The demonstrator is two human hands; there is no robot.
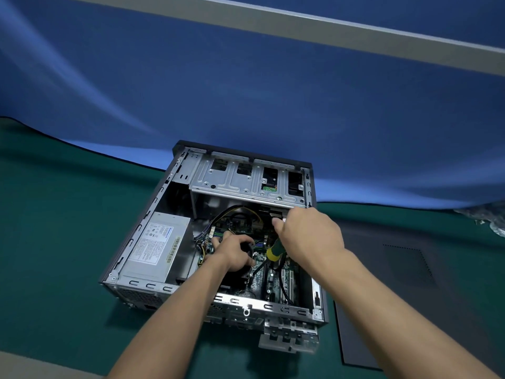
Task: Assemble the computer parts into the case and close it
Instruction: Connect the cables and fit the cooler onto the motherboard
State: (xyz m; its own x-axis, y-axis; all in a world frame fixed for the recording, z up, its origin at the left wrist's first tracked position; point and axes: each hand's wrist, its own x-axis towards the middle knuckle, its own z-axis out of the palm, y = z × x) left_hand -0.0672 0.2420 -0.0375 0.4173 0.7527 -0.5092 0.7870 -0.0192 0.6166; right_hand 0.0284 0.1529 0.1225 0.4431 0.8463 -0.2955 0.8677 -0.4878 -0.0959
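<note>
**Both hands inside the open case**

On the green table mat (pixel 68 214), near its far edge where the blue backdrop (pixel 246 91) begins, the open computer case (pixel 318 314) is laid on its side with the interior facing up. Against the case's left wall the grey power supply (pixel 158 247) is seated, its label legible only as blurred print. Along the far wall the metal drive cage (pixel 246 179) is mounted; what fills its cut-outs cannot be made out beyond a small green board. The motherboard (pixel 276 280) is seen on the case floor, largely hidden by both forearms.

The left hand (pixel 232 253) is lowered onto the board's middle, fingers curled round a dark part that is mostly covered, so its identity cannot be told. The right hand (pixel 308 231) is closed round a screwdriver (pixel 273 251), of which only the green-and-yellow handle end and a stretch of dark shaft are visible; the tip is lost among the components.

Beside the case's right wall a dark side panel (pixel 396 283) is laid flat on the mat, its near edge cut off by the right forearm. At the mat's right edge, crumpled clear plastic (pixel 492 220) is partly cropped.
</note>
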